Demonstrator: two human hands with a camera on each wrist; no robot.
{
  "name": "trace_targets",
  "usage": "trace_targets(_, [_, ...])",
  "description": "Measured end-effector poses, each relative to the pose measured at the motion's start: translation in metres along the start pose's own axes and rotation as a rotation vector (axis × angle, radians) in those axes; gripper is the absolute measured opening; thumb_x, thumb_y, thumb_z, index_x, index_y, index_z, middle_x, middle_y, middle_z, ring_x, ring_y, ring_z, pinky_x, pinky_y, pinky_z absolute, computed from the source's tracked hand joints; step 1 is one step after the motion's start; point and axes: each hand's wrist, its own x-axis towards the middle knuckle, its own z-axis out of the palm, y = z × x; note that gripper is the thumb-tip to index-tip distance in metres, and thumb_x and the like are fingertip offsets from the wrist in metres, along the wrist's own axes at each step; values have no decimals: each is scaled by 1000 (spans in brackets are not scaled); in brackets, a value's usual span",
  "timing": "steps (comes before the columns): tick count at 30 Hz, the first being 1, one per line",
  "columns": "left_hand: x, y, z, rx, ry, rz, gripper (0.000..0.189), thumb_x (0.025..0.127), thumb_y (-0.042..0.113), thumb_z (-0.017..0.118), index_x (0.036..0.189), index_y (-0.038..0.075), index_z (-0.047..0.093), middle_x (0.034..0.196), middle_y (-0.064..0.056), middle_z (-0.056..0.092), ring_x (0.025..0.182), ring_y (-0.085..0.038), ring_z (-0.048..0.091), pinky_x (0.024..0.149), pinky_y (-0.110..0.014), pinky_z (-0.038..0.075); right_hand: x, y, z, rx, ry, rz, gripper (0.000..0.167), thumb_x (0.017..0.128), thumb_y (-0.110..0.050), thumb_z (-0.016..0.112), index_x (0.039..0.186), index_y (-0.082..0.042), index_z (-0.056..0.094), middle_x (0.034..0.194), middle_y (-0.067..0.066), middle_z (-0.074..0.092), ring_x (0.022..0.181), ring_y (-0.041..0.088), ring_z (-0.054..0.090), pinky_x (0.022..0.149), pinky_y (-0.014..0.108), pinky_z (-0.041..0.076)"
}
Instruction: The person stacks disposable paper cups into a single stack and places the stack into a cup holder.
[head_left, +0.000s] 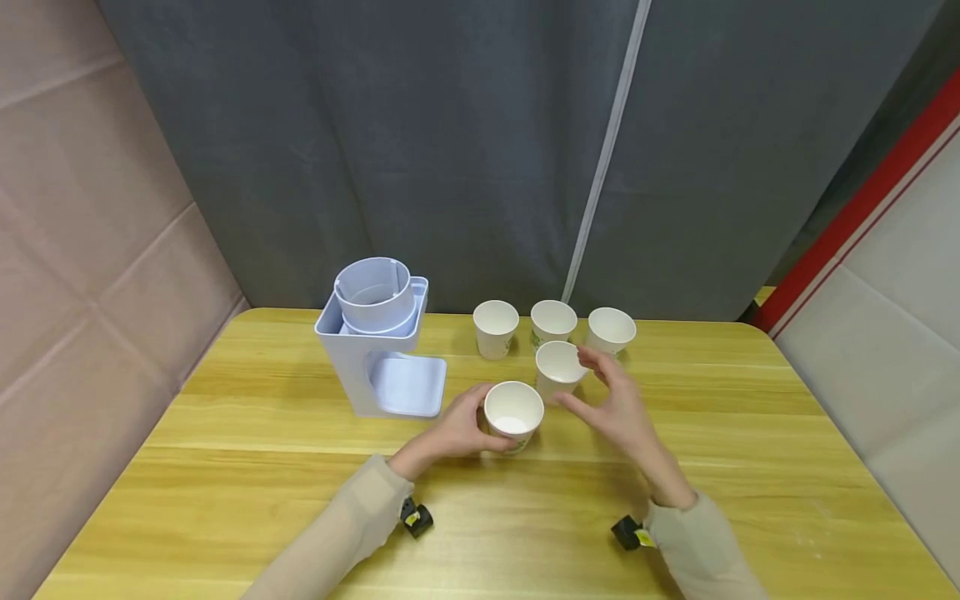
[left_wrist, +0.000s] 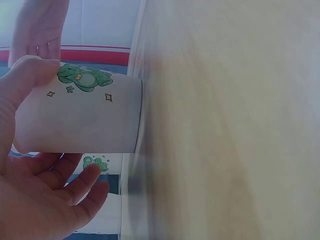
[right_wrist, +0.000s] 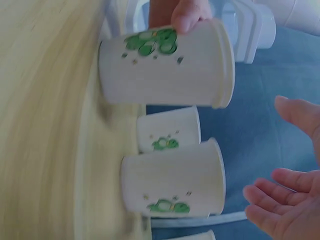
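Note:
My left hand grips a white paper cup from its left side, thumb on the near wall. In the left wrist view, this upright cup shows a green cartoon print. My right hand is spread beside a second paper cup, just behind the held one. Seen from the right wrist, the fingers stand apart from that cup, holding nothing. Three more paper cups form a row behind: a left one, a middle one and a right one.
To the left stands a pale blue plastic dispenser-like stand with a round container on top and a flat tray at its foot. The wooden table ends at a dark grey curtain.

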Motion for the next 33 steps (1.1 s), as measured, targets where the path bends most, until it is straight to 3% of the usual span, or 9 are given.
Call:
trace_targets(7, [0,0,0,-1,-4,3,70,62,11,86,123,-2,53,114,-12,60,106,-25,55,95,-41,41,1,18,-1,-64,66,-31,69,63,-1,84,122,13,50,115,28,55,104,41,55,88,55,44])
trace_targets(25, [0,-1,0,0,-2,11,70,63,12,85,123,-1,52,115,-12,60,106,-25,55,95,-41,41,6,43,11,-144,11,90,74,66,-15,85,125,10,47,117,28,52,105,42,55,90,53,44])
trace_targets(33, [0,0,-1,-3,-9,9,70,63,12,85,124,-1,52,114,-11,60,106,-25,55,95,-40,41,10,46,20,-164,27,67,69,65,-17,85,119,7,50,114,26,55,103,40,53,87,51,44])
